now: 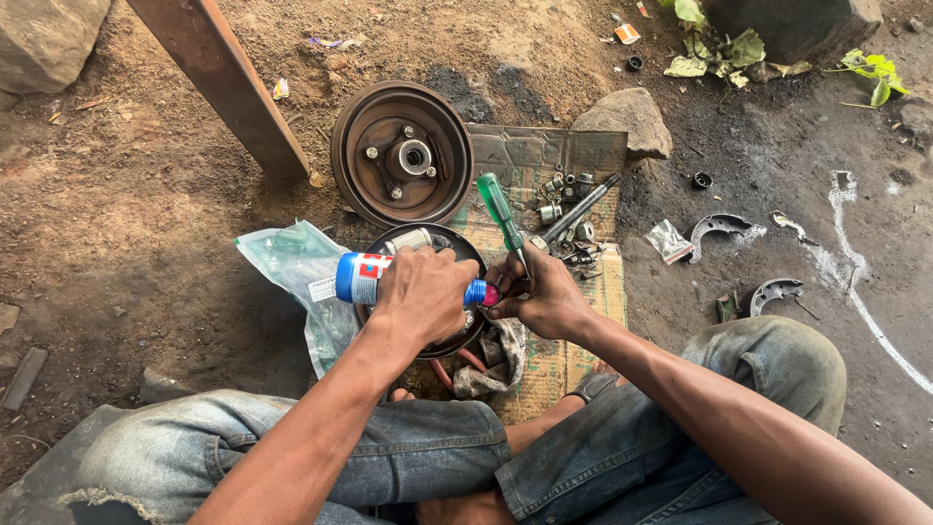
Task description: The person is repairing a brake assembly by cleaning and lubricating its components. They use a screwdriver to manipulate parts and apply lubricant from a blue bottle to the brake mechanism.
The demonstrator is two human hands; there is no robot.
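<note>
Head camera looks down at a person who sits on the dirt ground (126, 243) with legs in worn blue jeans. Left hand (423, 292) is closed around a blue and white bottle (364, 277), which lies sideways, its blue neck pointing to the right. Right hand (544, 297) is just beside it and grips a screwdriver with a green handle (499, 206); the handle stands up and leans a little to the left. The fingers of this hand meet a small pink cap (491, 295) at the mouth of the bottle, and I cannot tell exactly where the screwdriver tip is. Both hands are over a dark round part (452, 248), which rests on a piece of cardboard (544, 156). A dirty rag (501, 360) lies under the hands, near the knees.

Behind the dark part, a rusty brake drum (401, 154) lies with its hub upward, touching the edge of the cardboard. A clear greenish plastic bag (292, 262) lies to the left of the bottle. Small nuts and metal pieces (564, 190) and a dark rod tool (581, 209) are on the cardboard to the right of the screwdriver. Two curved brake shoes (719, 228) lie on the ground further right, well apart from the hands. A grey stone (627, 119) sits at the far corner of the cardboard.
</note>
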